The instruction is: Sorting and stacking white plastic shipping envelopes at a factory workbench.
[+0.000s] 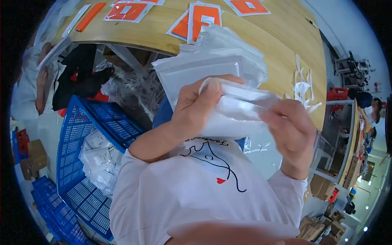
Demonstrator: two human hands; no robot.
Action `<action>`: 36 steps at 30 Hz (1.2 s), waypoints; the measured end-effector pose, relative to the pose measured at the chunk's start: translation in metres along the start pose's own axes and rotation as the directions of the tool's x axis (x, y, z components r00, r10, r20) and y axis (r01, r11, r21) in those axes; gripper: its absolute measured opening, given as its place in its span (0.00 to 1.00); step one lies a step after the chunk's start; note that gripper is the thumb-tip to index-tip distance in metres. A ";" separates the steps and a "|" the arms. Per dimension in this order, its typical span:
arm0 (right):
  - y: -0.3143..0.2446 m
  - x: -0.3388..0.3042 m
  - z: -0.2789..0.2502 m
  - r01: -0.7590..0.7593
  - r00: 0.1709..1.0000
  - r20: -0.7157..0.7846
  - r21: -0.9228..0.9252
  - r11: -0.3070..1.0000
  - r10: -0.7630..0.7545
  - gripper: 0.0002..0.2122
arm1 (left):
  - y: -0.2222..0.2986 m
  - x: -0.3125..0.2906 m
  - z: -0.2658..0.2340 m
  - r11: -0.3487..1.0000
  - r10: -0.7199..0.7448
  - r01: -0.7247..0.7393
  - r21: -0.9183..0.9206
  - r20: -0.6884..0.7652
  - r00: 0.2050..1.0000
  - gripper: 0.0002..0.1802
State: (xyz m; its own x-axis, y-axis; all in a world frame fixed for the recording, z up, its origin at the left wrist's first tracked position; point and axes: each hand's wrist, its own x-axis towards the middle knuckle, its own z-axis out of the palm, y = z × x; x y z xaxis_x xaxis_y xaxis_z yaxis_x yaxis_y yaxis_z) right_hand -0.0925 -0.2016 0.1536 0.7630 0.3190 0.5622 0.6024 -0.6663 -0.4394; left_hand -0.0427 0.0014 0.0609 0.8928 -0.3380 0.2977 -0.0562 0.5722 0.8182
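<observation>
In front of my chest, a clear plastic bag (239, 116) is held between my hands. My left hand (200, 100) is closed on its left part, thumb on top and fingers bent behind. At the bag's right end, my right hand (292, 126) is blurred by motion, its fingers curled onto the plastic edge. Just beyond, a fanned pile of clear plastic bags (249, 59) overhangs the table's near edge. Flat orange items in clear packets (204, 20) lie behind the pile.
A blue plastic basket (67, 143) holding white and clear packets stands at my left. Another person's arm (42, 79) shows at the far left. White strips (303, 83) lie on the wooden table (281, 53) at the right. Plastic scraps (130, 87) fill the space under the table.
</observation>
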 end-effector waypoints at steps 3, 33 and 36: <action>0.006 0.001 0.012 0.001 0.998 0.055 -0.253 0.968 0.013 0.06 | -0.016 0.006 -0.011 0.957 -0.251 0.234 -0.172 -0.085 0.964 0.18; 0.028 -0.012 0.071 -0.120 0.932 0.347 0.016 0.993 0.107 0.18 | -0.032 0.001 -0.014 0.889 -0.258 0.284 0.358 -0.119 0.959 0.14; 0.030 -0.015 0.073 -0.180 0.934 0.324 0.072 0.981 0.147 0.17 | -0.031 0.004 -0.017 0.883 -0.239 0.263 0.388 -0.111 0.965 0.12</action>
State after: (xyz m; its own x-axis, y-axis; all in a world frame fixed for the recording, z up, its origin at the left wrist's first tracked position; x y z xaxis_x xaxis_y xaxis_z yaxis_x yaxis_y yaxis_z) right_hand -0.0685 -0.1773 0.0804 0.8776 0.4186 0.2335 0.4709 -0.6625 -0.5825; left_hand -0.0298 -0.0048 0.0282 0.9243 -0.3800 0.0372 0.0119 0.1262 0.9919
